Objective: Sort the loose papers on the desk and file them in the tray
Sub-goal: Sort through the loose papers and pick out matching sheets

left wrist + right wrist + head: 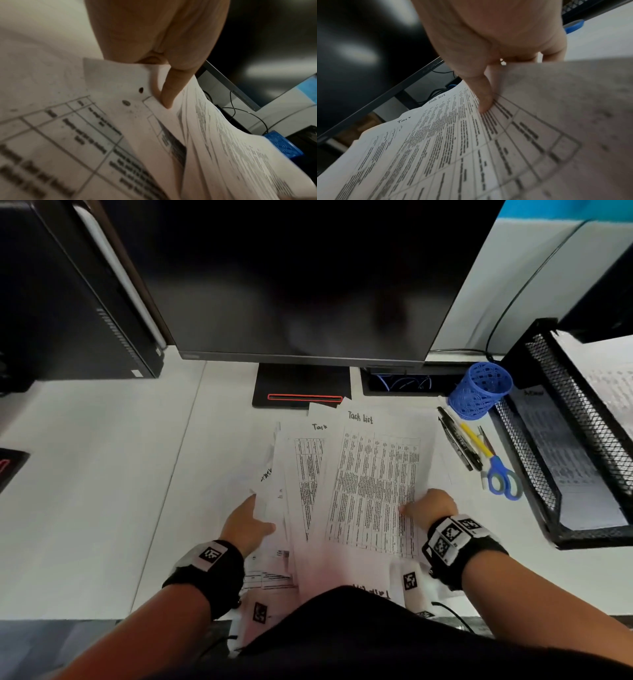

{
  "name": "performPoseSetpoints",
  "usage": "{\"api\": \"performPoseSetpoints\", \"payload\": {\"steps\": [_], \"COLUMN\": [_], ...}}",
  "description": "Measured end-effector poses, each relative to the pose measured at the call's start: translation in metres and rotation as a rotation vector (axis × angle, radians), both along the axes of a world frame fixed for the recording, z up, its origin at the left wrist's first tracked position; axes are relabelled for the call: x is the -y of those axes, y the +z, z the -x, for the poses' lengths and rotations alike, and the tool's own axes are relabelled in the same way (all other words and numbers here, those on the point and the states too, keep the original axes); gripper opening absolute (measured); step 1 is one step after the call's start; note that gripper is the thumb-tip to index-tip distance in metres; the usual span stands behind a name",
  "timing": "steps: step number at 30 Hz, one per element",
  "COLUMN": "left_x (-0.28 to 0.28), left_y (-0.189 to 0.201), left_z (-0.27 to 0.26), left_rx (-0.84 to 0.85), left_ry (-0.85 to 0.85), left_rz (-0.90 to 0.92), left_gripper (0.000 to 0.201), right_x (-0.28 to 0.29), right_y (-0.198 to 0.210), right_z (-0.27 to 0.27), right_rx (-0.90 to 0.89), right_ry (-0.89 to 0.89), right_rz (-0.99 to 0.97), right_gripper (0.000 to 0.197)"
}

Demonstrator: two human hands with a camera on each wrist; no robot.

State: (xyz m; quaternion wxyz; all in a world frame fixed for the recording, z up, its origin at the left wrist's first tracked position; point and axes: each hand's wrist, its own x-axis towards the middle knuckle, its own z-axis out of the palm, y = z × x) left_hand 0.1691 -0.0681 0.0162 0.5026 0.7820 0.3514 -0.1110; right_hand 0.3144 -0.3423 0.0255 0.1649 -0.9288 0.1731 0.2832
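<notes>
On the white desk [85, 491], directly below the monitor [301, 285], lies a fanned pile of loose papers [329, 491], white sheets printed with dense black tables. The far edges of the pile touch the monitor's black base [301, 385]; its near edges hang over the desk's front edge toward the person. The top sheet [376, 484] is headed "Task List" in handwriting; the sheet under it shows "Task" before being covered. The smaller print is too blurred to read.

The left hand [248, 525] grips the pile's left side, thumb on top and the other fingers tucked under the sheets. The right hand [433, 505] pinches the top sheet's right edge, thumb pressing onto the printed table, fingers curled beneath.

Just right of the papers lie pens [459, 443] and blue-handled scissors [501, 477], beside a blue mesh pen cup [479, 390]. Beyond them, at the desk's right edge, stands a black mesh tray [527, 460] already holding printed sheets. Left of the papers, the desk surface is open as far as a black computer tower [61, 302].
</notes>
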Motion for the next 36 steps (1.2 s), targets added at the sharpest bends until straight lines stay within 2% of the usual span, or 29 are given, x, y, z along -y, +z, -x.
{"api": "performPoseSetpoints", "payload": {"steps": [1,3,5,7,9,11,13,15,18,20,26,28,31,33,36], "left_x": [0.001,0.003,0.007,0.012,0.019,0.027,0.035,0.046,0.060,0.069,0.059,0.055,0.056,0.060,0.066], "left_y": [0.000,0.001,0.003,0.003,0.005,0.005,0.009,0.011,0.010,0.011,0.015,0.018,0.023,0.023,0.023], "left_z": [0.002,0.005,0.005,0.002,-0.002,-0.006,-0.011,-0.015,-0.019,-0.020,-0.012,-0.008,-0.006,-0.007,-0.008], "left_rx": [0.032,0.126,0.193,0.159,0.037,-0.049,-0.161,-0.189,-0.104,-0.100,0.006,0.064,0.126,0.144,0.180], "left_ry": [0.040,0.132,0.150,0.087,0.013,-0.004,-0.046,-0.075,-0.019,0.010,0.212,0.235,0.232,0.205,0.255], "left_rz": [-0.076,-0.348,-0.535,-0.439,-0.281,-0.302,-0.443,-0.471,-0.191,-0.091,-0.070,-0.050,0.051,0.135,0.227], "left_gripper": [0.070,0.072,0.065,0.043,0.028,0.029,0.032,0.040,0.050,0.059,0.055,0.052,0.046,0.034,0.028], "right_x": [0.000,0.004,0.015,0.025,0.033,0.037,0.037,0.036,0.035,0.036,0.053,0.052,0.039,0.027,0.012], "right_y": [0.001,0.003,0.005,0.007,0.009,0.010,0.011,0.009,0.004,0.003,0.010,0.013,0.022,0.029,0.027], "right_z": [0.000,-0.001,-0.004,-0.006,-0.006,-0.006,-0.004,-0.001,0.002,0.001,-0.014,-0.017,-0.015,-0.010,-0.002], "right_rx": [0.015,0.064,0.087,0.099,0.081,0.047,0.024,0.028,0.020,0.013,0.054,0.065,0.039,0.008,0.001], "right_ry": [-0.001,-0.018,-0.021,-0.004,0.029,0.084,0.136,0.179,0.206,0.183,0.107,0.069,0.153,0.198,0.173], "right_rz": [-0.026,-0.077,-0.094,-0.097,-0.094,-0.100,-0.128,-0.154,-0.231,-0.278,-0.402,-0.494,-0.550,-0.585,-0.635], "right_gripper": [0.040,0.034,0.034,0.035,0.034,0.032,0.030,0.027,0.022,0.030,0.049,0.048,0.037,0.031,0.040]}}
